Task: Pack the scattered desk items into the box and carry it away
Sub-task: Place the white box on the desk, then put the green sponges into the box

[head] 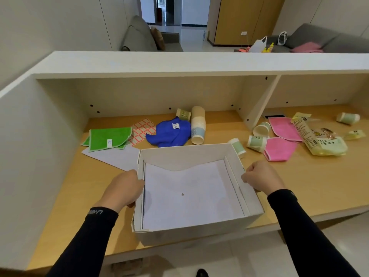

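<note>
My left hand [121, 191] and right hand [261, 177] curl closed on the open white cardboard box [191, 233]'s side walls; light, flexible; I judge gripping low safer.

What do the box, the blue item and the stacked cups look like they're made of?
Box: matte white cardboard, judging by its thin folded walls. Blue item: soft cloth, crumpled, with a sewn tag. Stack of cups: paper, probably; dull printed sides with rolled rims.
</note>
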